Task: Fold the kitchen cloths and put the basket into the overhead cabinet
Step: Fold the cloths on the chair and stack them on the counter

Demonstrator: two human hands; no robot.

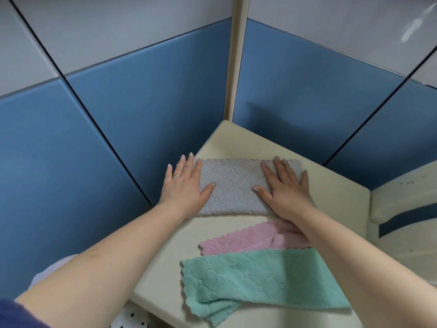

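From the head view, we've got the grey cloth (233, 185) lying flat as a long strip toward the far corner of the counter (331, 183), up against the blue wall tiles (113, 129). Our left hand (183, 185) presses down on its 9 o'clock end with fingers straight and spread, half off the edge, gripping nothing. Our right hand (285, 188) does the same on the 3 o'clock end, palm flat, nothing pinched.

At 6 o'clock from the grey one sits the pink cloth (250, 237), loosely doubled, and nearer us again the green cloth (255, 278), hanging a bit over the counter's near edge. No basket or cabinet in sight.

Handling-wise, we'd guess these are light, floppy microfibre things: zero stiffness, so they sag if lifted by one point. It looks best to pinch the two corners of a short end and bring it over to the other end, then smooth flat. The fluffy pile probably grips itself, so folds should stay put.
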